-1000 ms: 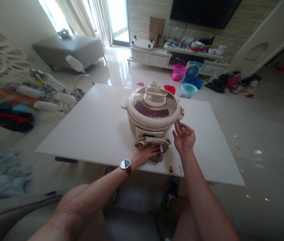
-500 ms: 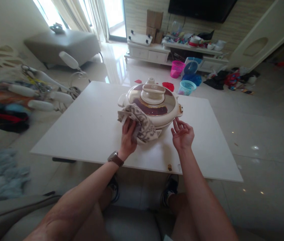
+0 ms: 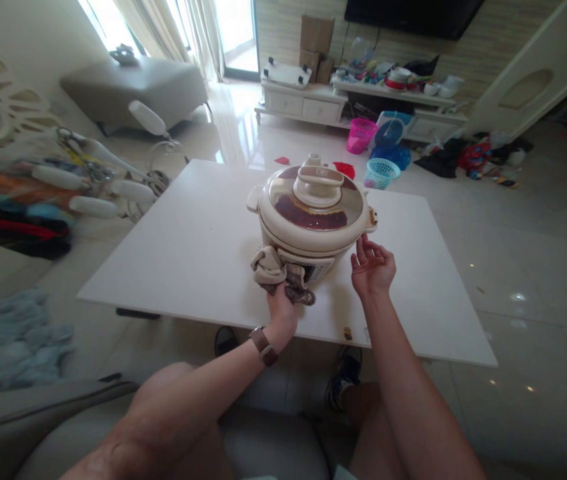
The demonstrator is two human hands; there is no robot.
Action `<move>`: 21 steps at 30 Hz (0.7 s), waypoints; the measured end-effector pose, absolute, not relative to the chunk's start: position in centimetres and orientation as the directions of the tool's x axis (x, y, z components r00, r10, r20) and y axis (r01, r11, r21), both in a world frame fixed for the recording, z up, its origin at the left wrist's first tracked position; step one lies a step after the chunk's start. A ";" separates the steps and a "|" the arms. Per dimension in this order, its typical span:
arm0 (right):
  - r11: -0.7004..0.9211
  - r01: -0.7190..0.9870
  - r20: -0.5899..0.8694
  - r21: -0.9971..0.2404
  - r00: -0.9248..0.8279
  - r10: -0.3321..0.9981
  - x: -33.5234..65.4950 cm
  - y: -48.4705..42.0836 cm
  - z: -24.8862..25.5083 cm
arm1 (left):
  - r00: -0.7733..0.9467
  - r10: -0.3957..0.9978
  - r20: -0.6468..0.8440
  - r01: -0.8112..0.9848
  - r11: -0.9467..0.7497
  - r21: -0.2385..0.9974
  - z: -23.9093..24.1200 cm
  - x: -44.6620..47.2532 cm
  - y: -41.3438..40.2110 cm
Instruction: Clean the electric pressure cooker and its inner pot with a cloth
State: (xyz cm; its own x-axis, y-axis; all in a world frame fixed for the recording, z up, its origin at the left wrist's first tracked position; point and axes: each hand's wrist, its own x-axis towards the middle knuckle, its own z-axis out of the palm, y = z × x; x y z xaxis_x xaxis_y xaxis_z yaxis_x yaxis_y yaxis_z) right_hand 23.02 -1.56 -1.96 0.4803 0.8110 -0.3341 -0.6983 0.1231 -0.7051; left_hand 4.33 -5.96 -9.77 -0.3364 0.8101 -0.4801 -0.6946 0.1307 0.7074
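The white table is the largest thing here and carries the work, which I judge to be under way rather than finished. Its top runs wide to the left of the cooker and also out to the right; the near edge is the tight side, close to both forearms.

The beige cooker stands upright near the middle, with its lid on. A dark brown band shows in the lid's window and brown marks show on the right handle; whether these are dirt cannot be told, nor how much of the surface is done. The front panel is partly covered, so that part seems unfinished.

The patterned cloth is bunched against the cooker's near left front, above the table. The left hand has its grip clamped on it, with open tabletop to its left. The right hand is palm up, its grip loose with fingers apart, fingertips at the cooker's right side under the handle.

Smallest, a brown piece lies by the near edge, between the forearms.
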 end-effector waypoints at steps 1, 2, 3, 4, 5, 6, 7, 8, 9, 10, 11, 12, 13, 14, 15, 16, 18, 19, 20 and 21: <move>0.123 -0.700 -0.335 -0.703 0.479 0.811 23.0 -1.6 -2.0 | -0.338 0.788 -0.515 -0.724 0.132 0.677 -9.2 4.4 -5.9; 0.124 -0.701 -0.334 -0.702 0.479 0.812 23.0 -1.6 -2.0 | -0.334 0.770 -0.543 -0.750 0.132 0.648 -8.7 4.3 -5.4; 0.126 -0.701 -0.333 -0.702 0.479 0.812 23.0 -1.6 -2.0 | -0.323 0.757 -0.568 -0.773 0.136 0.620 -8.2 4.1 -4.8; 0.127 -0.702 -0.332 -0.701 0.479 0.813 23.0 -1.6 -2.0 | -0.303 0.749 -0.589 -0.792 0.145 0.592 -7.7 3.9 -4.2; 0.126 -0.703 -0.333 -0.700 0.478 0.813 22.9 -1.6 -1.9 | -0.285 0.743 -0.606 -0.808 0.153 0.569 -7.4 3.6 -3.6; 0.124 -0.704 -0.335 -0.699 0.476 0.813 22.9 -1.7 -1.9 | -0.274 0.736 -0.619 -0.820 0.158 0.550 -7.1 3.5 -3.3; 0.123 -0.705 -0.336 -0.699 0.476 0.813 22.9 -1.7 -1.9 | -0.267 0.726 -0.634 -0.829 0.162 0.535 -7.0 3.6 -3.2; 0.122 -0.705 -0.338 -0.698 0.475 0.812 22.9 -1.7 -1.9 | -0.262 0.715 -0.648 -0.836 0.167 0.523 -7.1 3.8 -3.4; 0.123 -0.705 -0.338 -0.698 0.475 0.812 23.0 -1.7 -1.9 | -0.254 0.705 -0.662 -0.842 0.176 0.511 -7.2 4.1 -3.8; 0.124 -0.705 -0.337 -0.698 0.476 0.812 23.0 -1.7 -1.9 | -0.240 0.696 -0.677 -0.848 0.190 0.495 -7.4 4.6 -4.3; 0.126 -0.705 -0.335 -0.698 0.477 0.813 23.0 -1.6 -2.0 | -0.217 0.690 -0.690 -0.854 0.208 0.477 -7.6 5.1 -4.9; 0.128 -0.705 -0.334 -0.698 0.478 0.813 23.0 -1.6 -2.0 | -0.193 0.688 -0.700 -0.859 0.226 0.459 -7.8 5.5 -5.3; 0.130 -0.706 -0.332 -0.697 0.478 0.813 23.0 -1.6 -2.1 | -0.173 0.689 -0.703 -0.863 0.239 0.446 -8.0 5.8 -5.6; 0.131 -0.707 -0.332 -0.695 0.478 0.813 23.0 -1.6 -2.2 | -0.161 0.695 -0.701 -0.864 0.244 0.441 -8.2 6.0 -5.6; 0.133 -0.708 -0.331 -0.694 0.478 0.814 23.0 -1.6 -2.2 | -0.160 0.700 -0.696 -0.862 0.244 0.444 -8.3 6.0 -5.4; 0.135 -0.709 -0.330 -0.692 0.477 0.814 23.1 -1.6 -2.3 | -0.168 0.705 -0.689 -0.858 0.239 0.454 -8.4 5.9 -5.0; 0.135 -0.710 -0.329 -0.691 0.475 0.817 23.1 -1.6 -2.3 | -0.217 0.705 -0.675 -0.836 0.223 0.501 -8.4 5.3 -3.9; 0.134 -0.710 -0.327 -0.691 0.472 0.819 23.1 -1.6 -2.3 | -0.256 0.702 -0.665 -0.814 0.215 0.540 -8.4 4.9 -3.3; 0.132 -0.711 -0.325 -0.691 0.469 0.822 23.1 -1.6 -2.3 | -0.302 0.697 -0.651 -0.783 0.208 0.586 -8.4 4.5 -2.8; 0.129 -0.712 -0.325 -0.691 0.465 0.823 23.1 -1.7 -2.2 | -0.352 0.697 -0.625 -0.742 0.200 0.640 -8.4 4.1 -2.5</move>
